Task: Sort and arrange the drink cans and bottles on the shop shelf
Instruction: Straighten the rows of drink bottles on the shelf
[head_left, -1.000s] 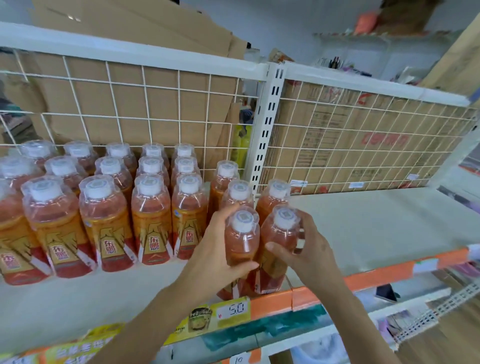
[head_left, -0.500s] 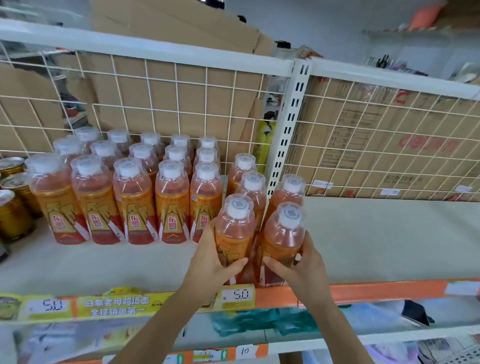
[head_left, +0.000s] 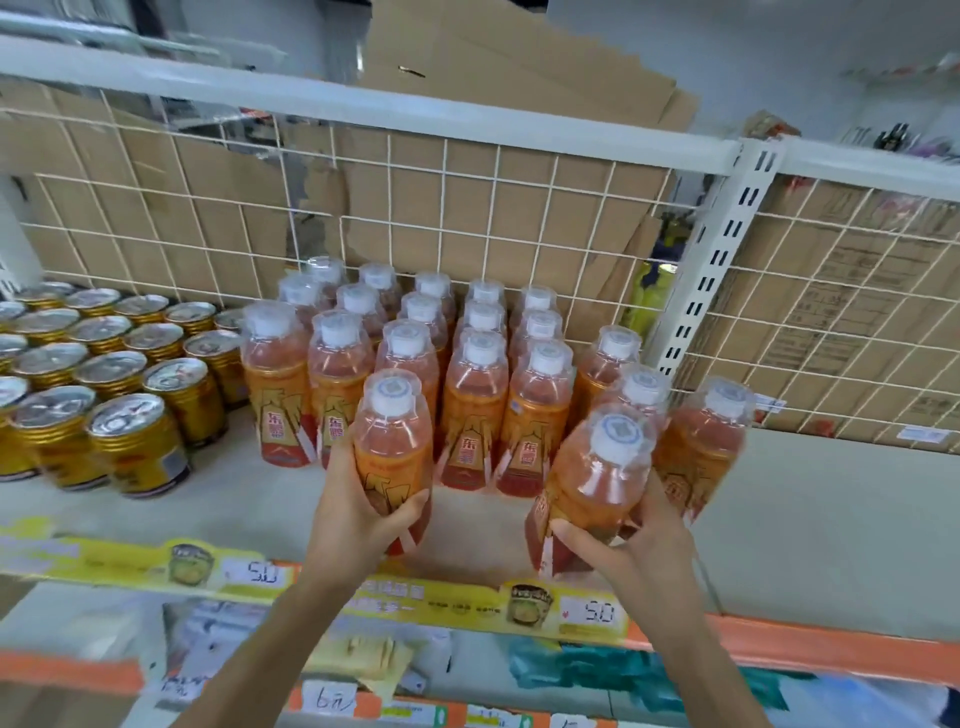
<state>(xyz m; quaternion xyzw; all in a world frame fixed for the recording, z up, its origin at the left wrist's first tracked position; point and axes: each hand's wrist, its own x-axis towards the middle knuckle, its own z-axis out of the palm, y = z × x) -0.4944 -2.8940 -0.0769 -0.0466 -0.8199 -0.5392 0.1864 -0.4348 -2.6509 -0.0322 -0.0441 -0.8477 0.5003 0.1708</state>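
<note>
My left hand (head_left: 358, 512) grips an orange drink bottle (head_left: 393, 441) with a white cap, held upright in front of the bottle rows. My right hand (head_left: 631, 545) grips a second orange bottle (head_left: 597, 478), tilted a little to the right, near the shelf's front edge. Behind them several rows of the same bottles (head_left: 475, 374) stand on the white shelf (head_left: 249, 499). Three more bottles (head_left: 701, 441) stand at the right of the group, close to my right hand. Gold cans (head_left: 119, 384) fill the left part of the shelf.
A white wire grid (head_left: 467, 208) backs the shelf, with cardboard behind it. A slotted white upright (head_left: 722, 260) divides the bays. Bare shelf surface (head_left: 831, 519) lies to the right. Yellow price strips (head_left: 260, 571) and an orange rail (head_left: 831, 649) run along the front edge.
My left hand has carried its bottle to the left, away from the right-hand bottle; the two bottles now stand apart. The view has swung left, bringing the gold cans into sight.
</note>
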